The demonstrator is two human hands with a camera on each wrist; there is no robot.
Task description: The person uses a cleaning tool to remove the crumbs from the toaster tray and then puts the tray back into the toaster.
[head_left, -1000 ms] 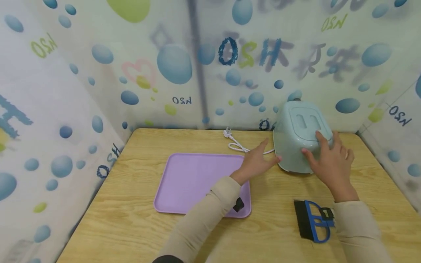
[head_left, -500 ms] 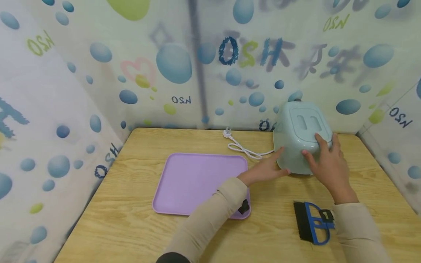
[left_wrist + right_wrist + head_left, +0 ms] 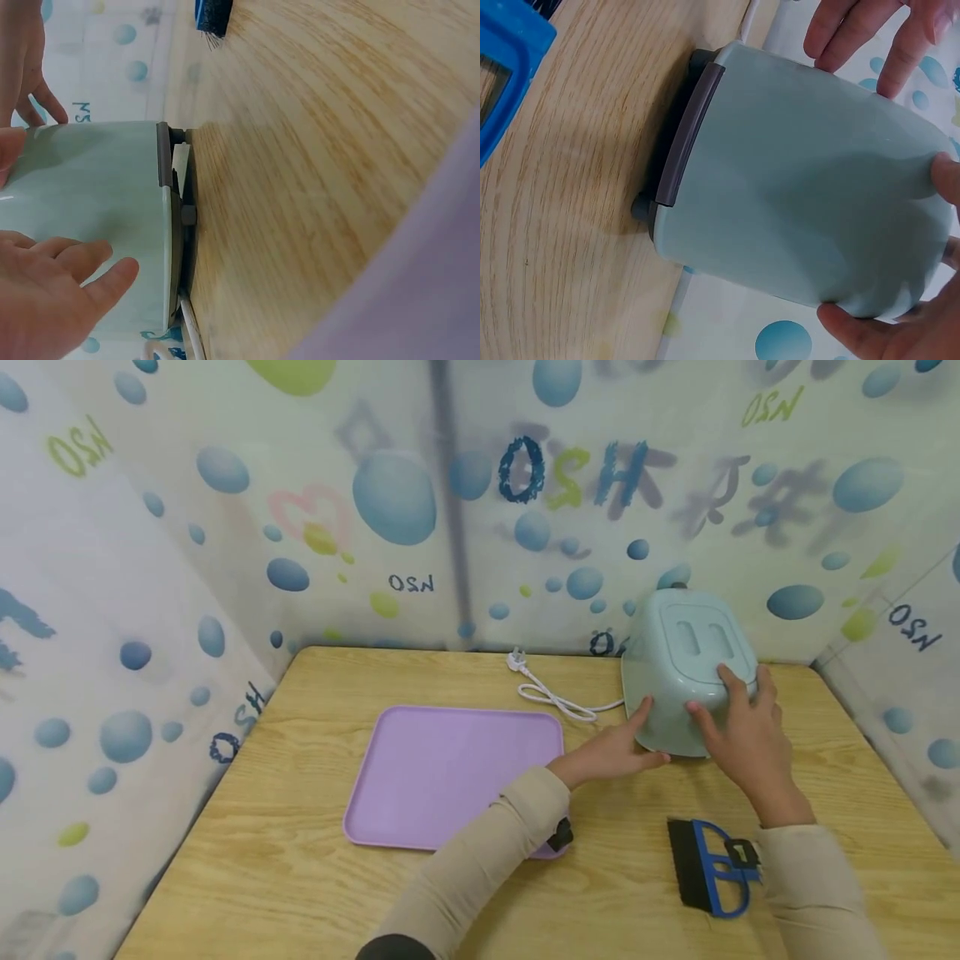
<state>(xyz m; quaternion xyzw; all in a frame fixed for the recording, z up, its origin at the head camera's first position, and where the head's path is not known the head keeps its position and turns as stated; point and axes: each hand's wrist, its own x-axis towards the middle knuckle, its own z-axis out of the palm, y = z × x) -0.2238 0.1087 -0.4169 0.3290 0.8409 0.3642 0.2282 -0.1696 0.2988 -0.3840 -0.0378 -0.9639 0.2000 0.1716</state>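
A pale green toaster [image 3: 675,727] stands at the back right of the table, its lid [image 3: 705,642] on top. My right hand [image 3: 753,756] holds its near right upper corner, thumb on the front and fingers reaching over the lid and right side. My left hand [image 3: 611,752] touches the lower left near corner with fairly straight fingers, thumb apart from them. In the right wrist view, the dark strip [image 3: 690,135] and small feet show along the toaster's base. A white power cord [image 3: 566,703] with a plug [image 3: 516,660] trails left from it.
A purple tray [image 3: 412,827] lies left of the toaster, partly under my left sleeve. Near my right sleeve lies a small blue brush [image 3: 701,868] with black bristles. A patterned curtain-like wall [image 3: 487,527] stands close behind the table [image 3: 262,877].
My left hand has moved right and slightly down, from beside the toaster to its lower near corner. The right hand stays on the toaster, which has hardly moved.
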